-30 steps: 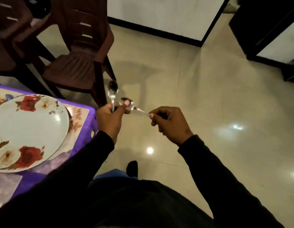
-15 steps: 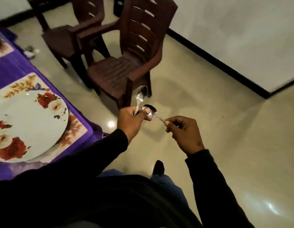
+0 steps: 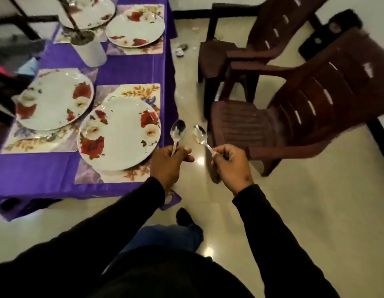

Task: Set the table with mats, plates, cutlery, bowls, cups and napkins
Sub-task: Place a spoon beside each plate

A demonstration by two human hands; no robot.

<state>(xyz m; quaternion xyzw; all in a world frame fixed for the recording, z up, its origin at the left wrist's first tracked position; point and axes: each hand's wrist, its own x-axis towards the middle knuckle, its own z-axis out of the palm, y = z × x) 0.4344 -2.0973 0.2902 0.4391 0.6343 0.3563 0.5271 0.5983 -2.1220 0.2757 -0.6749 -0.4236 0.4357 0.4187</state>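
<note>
My left hand [image 3: 168, 166] grips the handle of a steel spoon [image 3: 177, 131] that points up beside the table's right edge. My right hand [image 3: 232, 166] pinches the handle of a second spoon [image 3: 200, 135], its bowl tilted toward the first; the two spoons are apart. On the purple tablecloth [image 3: 126, 72] lie floral mats, each under a white plate with red roses. The nearest plate [image 3: 120, 134] sits on its mat [image 3: 139, 92] just left of my left hand. Another plate [image 3: 55, 100] lies to its left, and two more plates [image 3: 135, 26] stand at the far end.
A white pot [image 3: 91, 49] with a plant stem stands in the middle of the table. Two brown plastic chairs [image 3: 294, 117] stand on the glossy tiled floor to the right, close to my right hand. My legs and one foot [image 3: 183, 218] show below.
The view has swung left onto the table, bringing several plates into sight. My hands have moved apart, so the two spoons no longer touch at my left thumb.
</note>
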